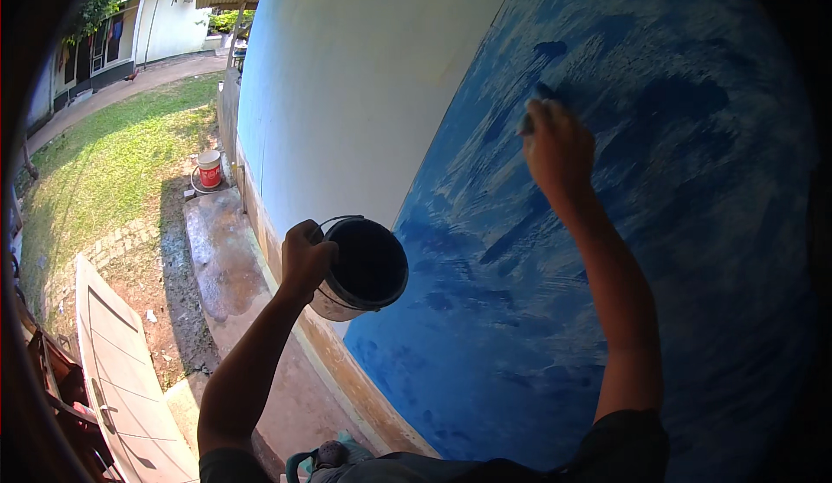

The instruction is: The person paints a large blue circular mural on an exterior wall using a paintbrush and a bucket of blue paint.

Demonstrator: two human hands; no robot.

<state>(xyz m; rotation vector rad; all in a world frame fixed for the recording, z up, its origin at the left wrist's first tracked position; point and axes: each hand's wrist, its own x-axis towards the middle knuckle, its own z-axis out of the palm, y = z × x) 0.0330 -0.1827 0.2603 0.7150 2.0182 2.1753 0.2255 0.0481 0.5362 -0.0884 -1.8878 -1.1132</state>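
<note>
My left hand point(308, 262) is closed on the rim and wire handle of a paint bucket point(336, 308), tilted so that its dark inside shows. How much paint it holds cannot be made out. Up at the right, my right hand point(559, 145) grips a paintbrush point(543, 93), its dark blue bristles against the wall. Most of the brush handle is hidden by my fingers. Around it the wall's blue painted part point(520, 310) shows streaky strokes in light and dark blue, with darker wet-looking patches near the brush.
Left of a straight slanting edge, the wall is pale and unpainted blue point(364, 93). A concrete ledge point(230, 262) runs along its foot. A red and white bucket point(209, 171) stands farther off beside grass point(130, 149). A pale door panel point(126, 370) is at lower left.
</note>
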